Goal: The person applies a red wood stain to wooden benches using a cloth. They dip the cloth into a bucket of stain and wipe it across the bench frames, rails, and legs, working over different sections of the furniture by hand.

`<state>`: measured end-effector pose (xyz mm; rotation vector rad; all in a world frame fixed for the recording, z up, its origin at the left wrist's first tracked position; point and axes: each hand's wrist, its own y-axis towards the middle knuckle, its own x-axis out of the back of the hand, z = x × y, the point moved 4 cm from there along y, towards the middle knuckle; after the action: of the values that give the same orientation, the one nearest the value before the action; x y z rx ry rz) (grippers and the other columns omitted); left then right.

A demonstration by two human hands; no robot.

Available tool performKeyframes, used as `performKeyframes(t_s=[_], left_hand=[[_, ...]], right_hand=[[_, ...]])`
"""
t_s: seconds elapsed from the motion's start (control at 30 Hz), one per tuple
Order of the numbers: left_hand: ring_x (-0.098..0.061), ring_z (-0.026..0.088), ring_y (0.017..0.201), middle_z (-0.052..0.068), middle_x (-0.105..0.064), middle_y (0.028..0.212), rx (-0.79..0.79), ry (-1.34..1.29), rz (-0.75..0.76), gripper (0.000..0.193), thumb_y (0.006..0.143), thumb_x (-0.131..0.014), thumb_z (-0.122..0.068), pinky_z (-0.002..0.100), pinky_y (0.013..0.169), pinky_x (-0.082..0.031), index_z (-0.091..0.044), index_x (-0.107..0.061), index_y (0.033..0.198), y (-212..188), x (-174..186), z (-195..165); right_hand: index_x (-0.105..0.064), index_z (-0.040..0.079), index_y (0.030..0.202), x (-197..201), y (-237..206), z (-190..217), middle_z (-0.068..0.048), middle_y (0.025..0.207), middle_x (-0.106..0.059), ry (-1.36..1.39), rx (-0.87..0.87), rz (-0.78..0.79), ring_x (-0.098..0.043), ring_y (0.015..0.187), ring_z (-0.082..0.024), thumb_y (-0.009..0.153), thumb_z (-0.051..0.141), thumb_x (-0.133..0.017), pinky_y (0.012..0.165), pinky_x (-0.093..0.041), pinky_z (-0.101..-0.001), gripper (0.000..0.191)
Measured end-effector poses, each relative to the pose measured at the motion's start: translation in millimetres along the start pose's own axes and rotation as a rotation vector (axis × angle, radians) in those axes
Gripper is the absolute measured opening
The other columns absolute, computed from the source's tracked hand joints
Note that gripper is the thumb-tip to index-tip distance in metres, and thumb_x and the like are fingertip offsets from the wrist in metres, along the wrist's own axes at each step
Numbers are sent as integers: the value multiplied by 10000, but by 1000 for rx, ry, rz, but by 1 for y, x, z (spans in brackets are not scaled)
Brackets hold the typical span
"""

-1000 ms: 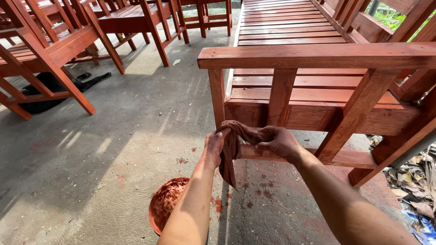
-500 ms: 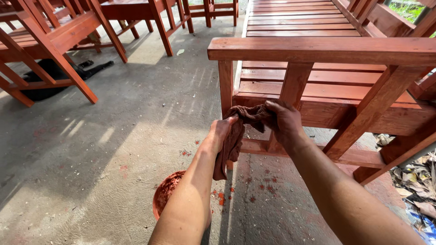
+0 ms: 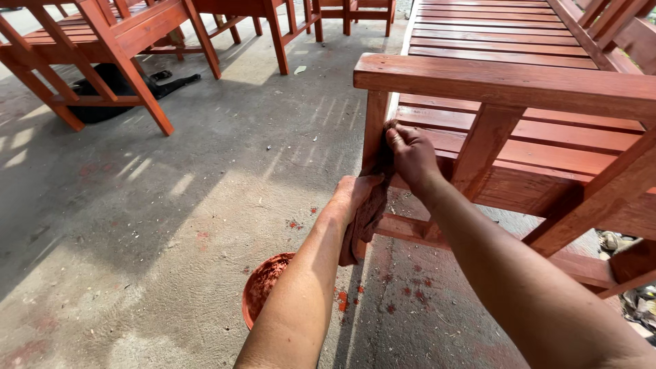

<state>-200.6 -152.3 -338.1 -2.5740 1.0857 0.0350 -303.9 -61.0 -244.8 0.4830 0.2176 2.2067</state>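
1. Right hand (image 3: 412,156) is pressing stained rag (image 3: 372,198) against bench leg (image 3: 374,130), fingers clamped on it.
2. Left hand (image 3: 357,195) is gripping the rag's lower end.
3. Risk: dangling rag dripping stain onto concrete beside the near bowl (image 3: 263,287).

We see a grey concrete floor (image 3: 171,225) filling the left and centre of the frame, streaked with sunlight and spotted with red stain. Red-brown wooden chairs (image 3: 102,48) stand at the upper left, with more chair legs (image 3: 348,14) along the top edge, and a dark bag (image 3: 109,92) beneath one
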Motion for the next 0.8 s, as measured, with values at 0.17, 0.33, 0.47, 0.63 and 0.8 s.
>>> performKeyframes(t_s=[0.17, 0.33, 0.47, 0.63, 0.8], left_hand=[[-581, 300, 456, 174, -626, 636, 9, -174, 199, 323, 879, -747, -312, 443, 406, -450, 2, -671, 856, -28, -15, -30], [-623, 263, 508, 138, -675, 683, -88, -109, 171, 268, 862, -728, -274, 423, 450, -492, -7, -709, 860, -31, -13, -58], [-616, 243, 538, 111, -674, 699, -47, -111, 121, 290, 846, -768, -290, 408, 490, -490, -13, -704, 899, -23, -7, -42], [-676, 184, 648, 77, -729, 811, -92, -148, 138, 276, 845, -750, -235, 344, 602, -556, -8, -747, 1001, -9, -7, -26], [-666, 202, 655, 105, -712, 841, -154, -224, 188, 289, 866, -748, -204, 357, 586, -547, 38, -729, 1023, -9, -8, -34]], right_hand=[[-520, 31, 1450, -1, 8, 22, -87, 1416, -622, 509, 182, 46, -570, 1306, -181, 1064, 342, -547, 1114, -443, -318, 497], [-451, -21, 1528, -7, 8, 30, -153, 1560, -488, 269, 402, -24, -454, 1451, -245, 1110, 324, -524, 1200, -355, -347, 547], [-557, -8, 1478, -8, 20, 27, -204, 1452, -635, 468, 58, 80, -570, 1346, -310, 1071, 334, -515, 1125, -460, -363, 534], [-476, 41, 1511, -13, -3, 35, -149, 1534, -515, 152, 231, -115, -474, 1420, -276, 1064, 283, -517, 1150, -369, -344, 509], [-485, 18, 1486, -14, 8, 33, -150, 1511, -558, 225, 138, -99, -525, 1407, -248, 1050, 273, -559, 1152, -405, -326, 510]])
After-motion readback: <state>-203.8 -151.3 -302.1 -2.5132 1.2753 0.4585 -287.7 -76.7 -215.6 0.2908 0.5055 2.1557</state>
